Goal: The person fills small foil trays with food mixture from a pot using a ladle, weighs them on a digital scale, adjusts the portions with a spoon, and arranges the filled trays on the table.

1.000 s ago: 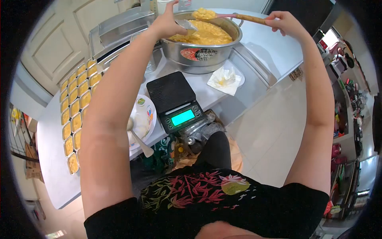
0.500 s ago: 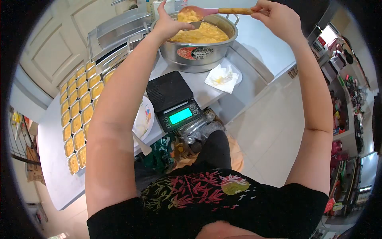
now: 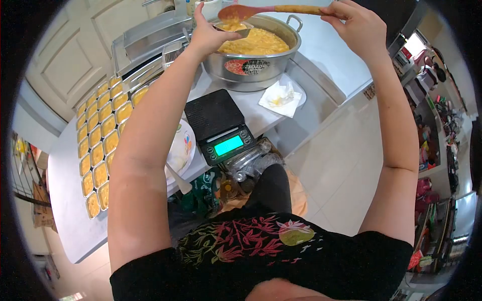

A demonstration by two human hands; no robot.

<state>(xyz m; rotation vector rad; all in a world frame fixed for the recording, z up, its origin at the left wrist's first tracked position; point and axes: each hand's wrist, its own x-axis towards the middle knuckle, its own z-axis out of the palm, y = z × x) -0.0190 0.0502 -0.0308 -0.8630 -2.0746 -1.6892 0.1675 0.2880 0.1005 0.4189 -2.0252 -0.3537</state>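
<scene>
Right now, near the top centre of the frame, the left hand (image 3: 208,37) is spread around a small tin (image 3: 244,33), gripping it by the edges (some of its fingers are hidden), at the left rim of a big metal pot (image 3: 246,75) of chunky yellow mixture (image 3: 261,42). Toward the upper right, the right hand (image 3: 356,22) is closed around the end of a spoon (image 3: 298,9), whose pink head is tilted above the tin with mixture clinging to it. A clump could slide off too fast and land across the rim, probably because the spoon is held so far from its head; the tin could also tip if that edge grip slips

Down the left of the frame, rows of filled tins (image 3: 95,138) stand close together on the white surface (image 3: 65,220). A black scale (image 3: 216,115) with a lit display sits mid-frame, just beside a plate (image 3: 190,145), and a crumpled tissue (image 3: 281,103) lies right of it, below the pot. A panelled door (image 3: 65,50) fills the upper left, pale floor tiles (image 3: 326,165) show right of centre, and cluttered shelves line the right edge
</scene>
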